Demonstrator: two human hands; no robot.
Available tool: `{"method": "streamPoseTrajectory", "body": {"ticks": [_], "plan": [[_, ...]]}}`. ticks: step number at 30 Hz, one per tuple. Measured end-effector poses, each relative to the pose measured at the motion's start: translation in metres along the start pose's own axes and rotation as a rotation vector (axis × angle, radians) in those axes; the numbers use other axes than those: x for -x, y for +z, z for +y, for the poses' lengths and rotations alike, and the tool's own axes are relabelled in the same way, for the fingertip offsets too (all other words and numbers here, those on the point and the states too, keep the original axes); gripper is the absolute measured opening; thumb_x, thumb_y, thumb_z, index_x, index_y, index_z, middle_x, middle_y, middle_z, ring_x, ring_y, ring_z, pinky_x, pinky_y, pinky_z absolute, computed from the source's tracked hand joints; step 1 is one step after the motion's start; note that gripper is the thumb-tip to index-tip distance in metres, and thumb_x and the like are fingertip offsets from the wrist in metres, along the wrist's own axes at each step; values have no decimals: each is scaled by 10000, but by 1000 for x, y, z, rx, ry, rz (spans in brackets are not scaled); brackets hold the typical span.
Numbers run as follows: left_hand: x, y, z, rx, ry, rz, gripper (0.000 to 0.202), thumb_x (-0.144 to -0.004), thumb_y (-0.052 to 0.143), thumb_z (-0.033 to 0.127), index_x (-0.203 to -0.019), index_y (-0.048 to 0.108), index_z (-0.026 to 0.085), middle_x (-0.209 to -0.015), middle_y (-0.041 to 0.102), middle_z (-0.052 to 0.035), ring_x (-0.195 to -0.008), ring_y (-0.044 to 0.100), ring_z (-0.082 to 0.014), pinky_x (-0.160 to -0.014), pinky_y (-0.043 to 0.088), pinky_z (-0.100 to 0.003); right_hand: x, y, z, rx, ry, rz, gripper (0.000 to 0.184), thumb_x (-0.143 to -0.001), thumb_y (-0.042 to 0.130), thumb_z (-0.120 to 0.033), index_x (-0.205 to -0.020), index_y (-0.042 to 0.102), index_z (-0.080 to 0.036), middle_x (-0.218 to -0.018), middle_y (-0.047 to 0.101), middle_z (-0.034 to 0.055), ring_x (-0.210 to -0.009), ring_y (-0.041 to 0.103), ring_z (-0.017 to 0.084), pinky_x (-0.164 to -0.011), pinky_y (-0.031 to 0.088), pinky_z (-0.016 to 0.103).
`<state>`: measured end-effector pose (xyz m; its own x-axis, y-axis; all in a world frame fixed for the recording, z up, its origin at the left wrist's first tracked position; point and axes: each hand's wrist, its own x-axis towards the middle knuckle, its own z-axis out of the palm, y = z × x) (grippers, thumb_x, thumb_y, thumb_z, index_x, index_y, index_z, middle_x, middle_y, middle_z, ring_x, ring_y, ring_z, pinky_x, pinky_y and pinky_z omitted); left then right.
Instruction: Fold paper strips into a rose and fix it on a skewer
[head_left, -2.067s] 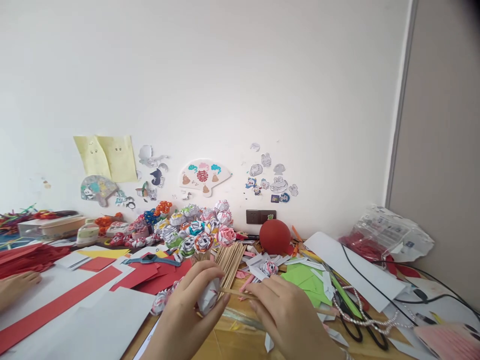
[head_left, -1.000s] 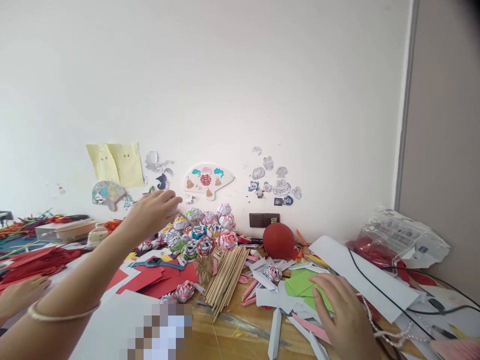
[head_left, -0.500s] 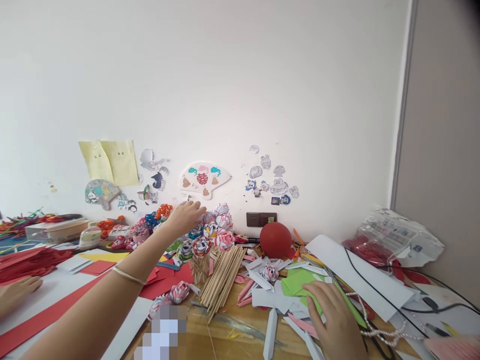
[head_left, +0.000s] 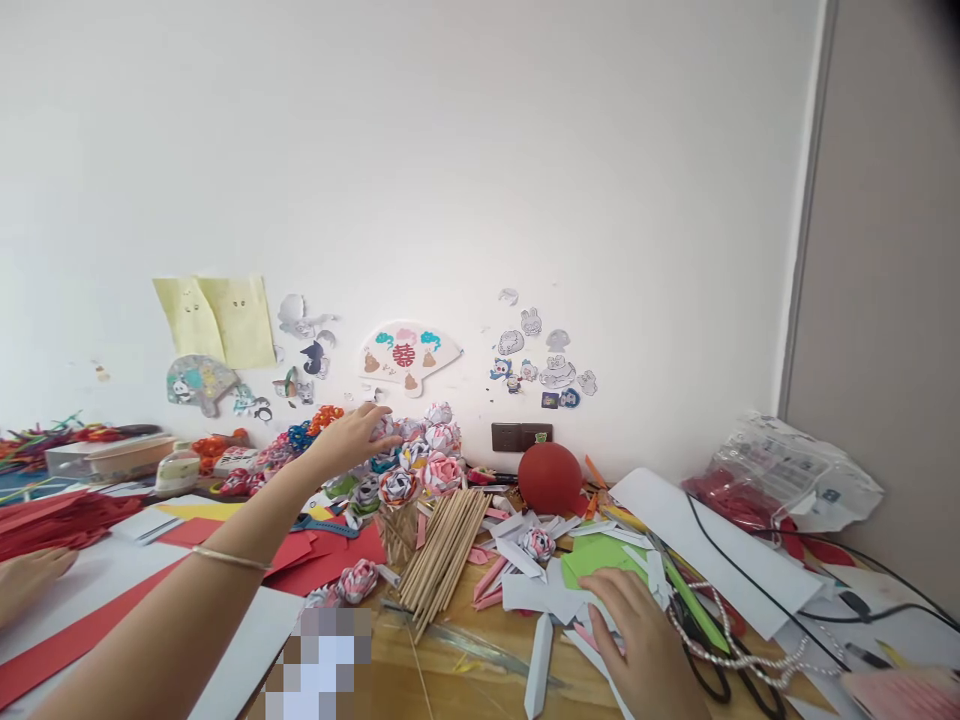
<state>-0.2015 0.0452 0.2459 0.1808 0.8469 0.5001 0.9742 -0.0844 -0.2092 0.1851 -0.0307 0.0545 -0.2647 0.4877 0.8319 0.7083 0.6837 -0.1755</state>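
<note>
My left hand [head_left: 352, 438], a bracelet on its wrist, reaches over the bunch of folded paper flowers [head_left: 441, 472] by the wall. Its fingers are stretched out with the thumb apart, at the left side of the flowers; whether it touches one I cannot tell. These flowers stand in a clear cup [head_left: 397, 530]. At the lower right, my right hand [head_left: 637, 640] is open, its fingers loosely spread beside white paper strips and green paper [head_left: 600, 560]. A bundle of wooden sticks [head_left: 442, 560] lies between my hands. One paper flower [head_left: 358, 580] rests in front of the cup.
A red ball [head_left: 551, 478] sits against the wall. Another person's hand [head_left: 37, 580] lies on paper at the left edge. Bead string [head_left: 724, 660], black cables and a plastic bag [head_left: 810, 480] are on the right. Red paper [head_left: 67, 520] is piled at left.
My left hand has drawn a little left, and its thumb now shows apart from the fingers. My right hand has shifted left and slightly down over the papers.
</note>
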Motion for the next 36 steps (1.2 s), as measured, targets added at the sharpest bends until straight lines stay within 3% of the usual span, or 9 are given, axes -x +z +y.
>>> {"method": "streamPoseTrajectory", "body": {"ticks": [9,18,23,26,28,31,32,34,36], "plan": [[20,-4,3,76,-78,46,565,-872,213,486,-1287,349,127,-1259,504,-165,-1127,515,-284,-897,412,-379,2,2,-5,-42,12,-149,206,-819,430,-139,-948,569,-220,-901,595,52,-839,589,194,-694,508,309],[34,-5,8,88,-98,103,651,-838,297,564,-1292,334,99,-1247,502,-200,-1127,502,-312,-894,408,-409,3,2,-5,-39,1,-202,209,-807,445,-126,-943,568,-227,-914,596,44,-851,594,188,-711,506,298],[44,-9,-4,75,-185,146,634,-840,314,548,-1264,376,80,-1239,510,-214,-1148,477,-332,-905,405,-436,3,0,-7,-46,20,-227,206,-813,449,-126,-949,567,-227,-922,592,45,-857,593,183,-718,501,289],[60,-18,2,45,-267,193,534,-853,329,479,-1182,461,79,-1161,550,-214,-1061,528,-340,-864,431,-448,3,1,-6,-49,27,-227,202,-811,455,-132,-951,567,-227,-925,589,44,-863,588,184,-726,496,290],[80,-20,25,6,-228,344,419,-863,330,407,-1091,521,114,-1136,558,-193,-1062,515,-333,-895,408,-461,4,3,-5,-55,27,-237,202,-810,451,-128,-944,569,-224,-923,588,44,-863,584,183,-731,491,292],[118,-5,88,140,-80,485,260,-870,337,304,-982,559,231,-995,628,-106,-1009,535,-278,-894,412,-460,6,8,-4,-60,40,-270,216,-804,437,-110,-927,577,-219,-914,590,46,-858,578,186,-730,484,298],[130,4,114,197,21,421,253,-864,338,277,-949,576,257,-939,646,-96,-957,557,-272,-857,429,-459,7,9,-4,-62,47,-283,225,-799,432,-102,-923,581,-216,-911,592,48,-855,577,189,-729,481,301],[146,27,164,301,214,137,258,-844,361,264,-915,609,286,-890,666,-106,-873,581,-265,-787,449,-439,10,13,-4,-67,68,-321,258,-779,426,-77,-930,588,-209,-914,598,53,-853,575,195,-737,473,309],[150,50,204,376,252,-154,233,-811,444,315,-966,612,268,-948,663,-120,-901,574,-286,-774,450,-434,14,18,-5,-67,101,-376,320,-744,419,-36,-950,594,-208,-927,604,53,-863,570,200,-754,462,315]]}}
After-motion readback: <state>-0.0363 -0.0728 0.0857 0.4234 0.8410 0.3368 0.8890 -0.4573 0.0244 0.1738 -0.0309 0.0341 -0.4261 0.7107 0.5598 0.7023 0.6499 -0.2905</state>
